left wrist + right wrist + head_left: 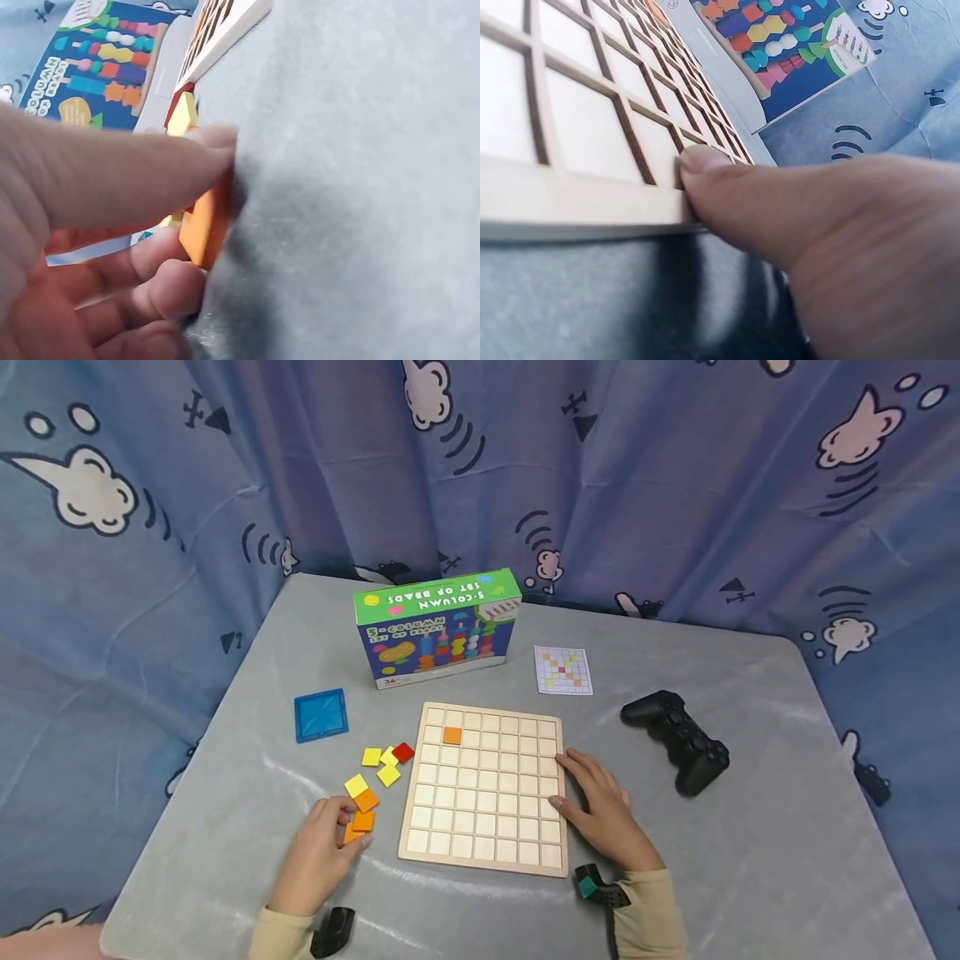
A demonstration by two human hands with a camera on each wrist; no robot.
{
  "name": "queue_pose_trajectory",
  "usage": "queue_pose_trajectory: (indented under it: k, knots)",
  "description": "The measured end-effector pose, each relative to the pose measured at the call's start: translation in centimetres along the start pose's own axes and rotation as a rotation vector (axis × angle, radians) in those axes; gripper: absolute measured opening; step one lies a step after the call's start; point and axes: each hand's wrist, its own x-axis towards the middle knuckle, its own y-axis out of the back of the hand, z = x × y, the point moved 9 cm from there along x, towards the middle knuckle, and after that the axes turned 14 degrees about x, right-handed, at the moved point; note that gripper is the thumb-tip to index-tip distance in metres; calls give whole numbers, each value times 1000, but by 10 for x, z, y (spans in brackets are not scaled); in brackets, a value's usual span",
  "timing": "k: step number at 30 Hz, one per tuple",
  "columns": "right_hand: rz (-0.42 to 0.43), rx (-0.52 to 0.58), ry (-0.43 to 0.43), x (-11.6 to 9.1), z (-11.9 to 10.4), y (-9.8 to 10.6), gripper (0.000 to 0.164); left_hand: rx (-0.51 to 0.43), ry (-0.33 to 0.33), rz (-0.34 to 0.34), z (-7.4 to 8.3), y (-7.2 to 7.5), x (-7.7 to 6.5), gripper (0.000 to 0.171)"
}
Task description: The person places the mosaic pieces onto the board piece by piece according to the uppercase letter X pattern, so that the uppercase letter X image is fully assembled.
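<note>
My left hand [313, 858] is at the lower end of a loose group of square tiles. Its thumb and fingers pinch an orange tile [201, 234] on the table. Another orange tile [363, 822] overlaps it in the head view. A further orange tile and a yellow tile [356, 786] touch just beyond. My right hand [606, 814] rests on the right edge of the wooden grid board [487, 863], thumb and fingertips on the rim. In the board's upper left part, one orange tile [452, 736] sits in a cell; the other cells hold none.
Several yellow tiles [387, 775] and a red tile [403, 752] lie left of the board. A blue square tray [321, 716] is farther left. Behind stand a bead-set box [442, 639] and a flat pattern card [563, 671]. A black game controller [677, 742] lies right.
</note>
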Motion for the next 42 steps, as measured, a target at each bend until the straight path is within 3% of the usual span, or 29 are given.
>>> queue_pose_trajectory:
  k: [7,12,18,22,25,32,36,42]
  knots:
    - [7,-6,2,-2,1,0,64,22,-45,9,2,6,-3,43]
    - [23,-25,16,-1,-2,1,63,53,-64,52,1,21,-9,34]
    - [23,-92,37,-1,-9,2,62,-5,-100,162,3,41,-15,26]
    - [-6,-139,44,2,-13,4,67,-49,-123,166,13,45,-8,24]
    - [-68,-140,45,9,-16,8,75,-91,-157,137,30,49,-1,22]
    - [-229,-61,29,34,-10,14,93,-247,-265,60,86,52,16,21]
    - [-265,-35,8,40,0,15,100,-354,-302,18,110,41,31,17]
    - [-253,-24,49,43,5,11,99,-532,-313,-141,128,14,51,24]
